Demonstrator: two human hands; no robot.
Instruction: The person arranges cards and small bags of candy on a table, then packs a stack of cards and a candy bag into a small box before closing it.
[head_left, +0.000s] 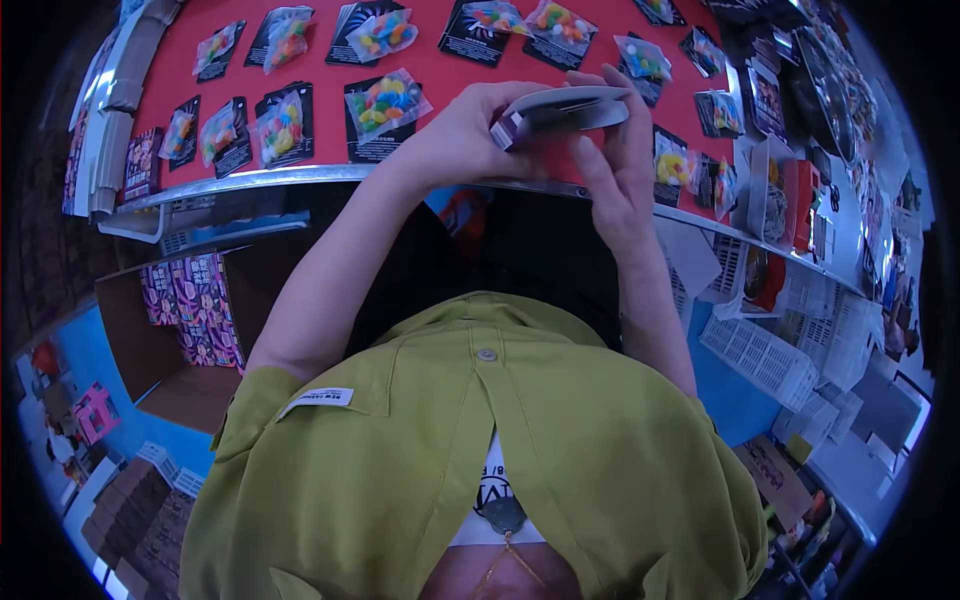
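Note:
Both of my hands are raised over the front edge of the red table (330,165). My left hand (468,135) grips one end of a small box or folded card piece (560,103), pale on top with a purple-printed end. My right hand (618,170) is at the other end, its fingers behind the piece and its thumb below it. What lies inside the piece is dark and blurred. Near my left hand, a clear bag of coloured candies (385,104) rests on black cards (372,150). Another candy bag (676,168) lies to the right of my right hand.
More candy bags on black cards stand in rows, such as one bag (286,42) at the back. An open cardboard box (130,340) with purple printed boxes (205,310) is below left. White plastic baskets (758,358) and a red container (803,205) are at right.

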